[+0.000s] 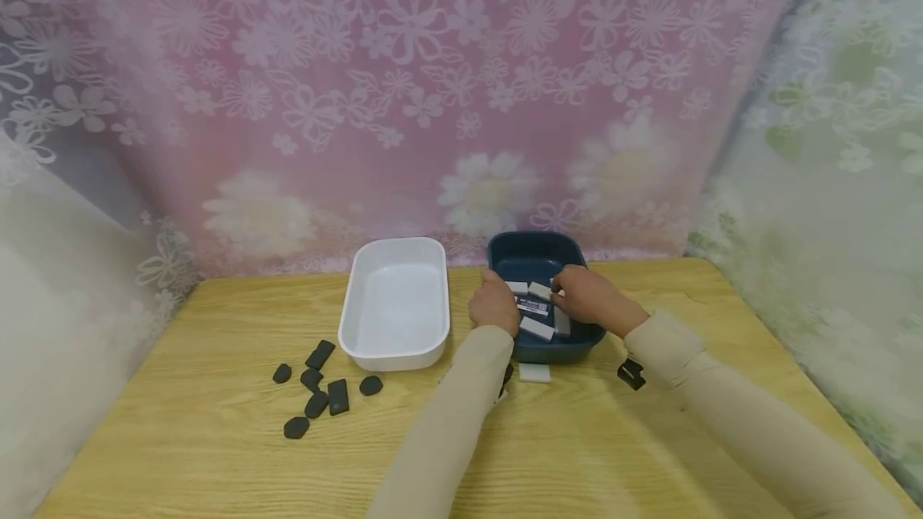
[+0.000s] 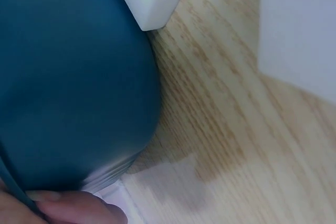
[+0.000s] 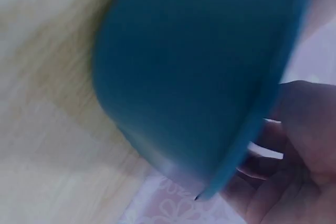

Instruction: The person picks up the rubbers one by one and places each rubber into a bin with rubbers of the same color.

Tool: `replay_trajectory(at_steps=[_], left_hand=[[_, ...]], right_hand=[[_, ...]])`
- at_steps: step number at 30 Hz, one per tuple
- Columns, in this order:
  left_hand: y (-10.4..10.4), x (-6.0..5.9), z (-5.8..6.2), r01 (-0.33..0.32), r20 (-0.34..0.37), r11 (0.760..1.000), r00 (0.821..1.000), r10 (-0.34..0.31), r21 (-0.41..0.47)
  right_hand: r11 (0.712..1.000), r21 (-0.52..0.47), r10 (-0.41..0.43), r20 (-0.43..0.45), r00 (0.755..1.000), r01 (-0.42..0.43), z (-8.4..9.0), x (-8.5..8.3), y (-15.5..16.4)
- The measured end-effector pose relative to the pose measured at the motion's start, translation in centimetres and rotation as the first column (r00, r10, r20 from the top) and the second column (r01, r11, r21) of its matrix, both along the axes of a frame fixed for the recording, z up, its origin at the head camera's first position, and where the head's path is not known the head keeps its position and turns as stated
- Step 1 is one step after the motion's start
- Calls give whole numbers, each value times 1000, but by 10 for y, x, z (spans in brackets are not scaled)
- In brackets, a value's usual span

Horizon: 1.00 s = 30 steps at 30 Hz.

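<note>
A dark blue tub (image 1: 546, 352) stands on the table with several white erasers in it, one of them a printed eraser (image 1: 532, 307) with a dark label. My left hand (image 1: 494, 303) grips the tub's left rim; in the left wrist view its fingers (image 2: 79, 205) lie outside the wall, just under the lip. Over the right rim reaches my right hand (image 1: 587, 295), with thumb and forefinger pinching a white eraser (image 1: 554, 284) inside the tub. The right wrist view has the right hand (image 3: 283, 182) past the rim, fingers bent, the pinched eraser hidden.
Left of the blue tub stands a white tub (image 1: 392, 361). Several small black pieces, such as a black rectangular block (image 1: 338, 396), lie at its front left. One white eraser (image 1: 534, 373) lies on the table (image 1: 577, 439) before the blue tub. A floral curtain (image 1: 433, 118) hangs behind.
</note>
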<state>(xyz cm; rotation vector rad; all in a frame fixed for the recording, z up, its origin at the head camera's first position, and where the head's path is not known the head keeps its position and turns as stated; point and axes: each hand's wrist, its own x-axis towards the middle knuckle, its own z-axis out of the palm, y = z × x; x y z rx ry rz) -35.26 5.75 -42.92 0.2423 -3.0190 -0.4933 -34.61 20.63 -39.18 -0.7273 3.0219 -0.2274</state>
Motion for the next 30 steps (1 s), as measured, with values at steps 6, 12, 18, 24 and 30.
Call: replay_trajectory(at_steps=[6, 12, 18, 24, 30], left_hand=[[-5, -2, 0, -21, 10, 999, 1000, 21, 35], [-7, -2, 0, -7, 42, 998, 999, 5, 58], [-8, 0, 2, -17, 1, 997, 1000, 17, 76], [-6, -2, 1, -25, 2, 994, 1000, 25, 106], [3, -7, -11, -13, -10, 997, 1000, 14, 74]], right_hand=[[984, -164, 51, -97, 994, -66, 5, 28, 2], [962, -262, 26, -188, 982, -76, 0, 51, 7], [938, -336, 1, -251, 968, -88, -8, 64, 16], [921, -387, -68, -276, 959, -46, -17, 54, 31], [894, -446, -155, -246, 957, 30, -24, 30, 45]])
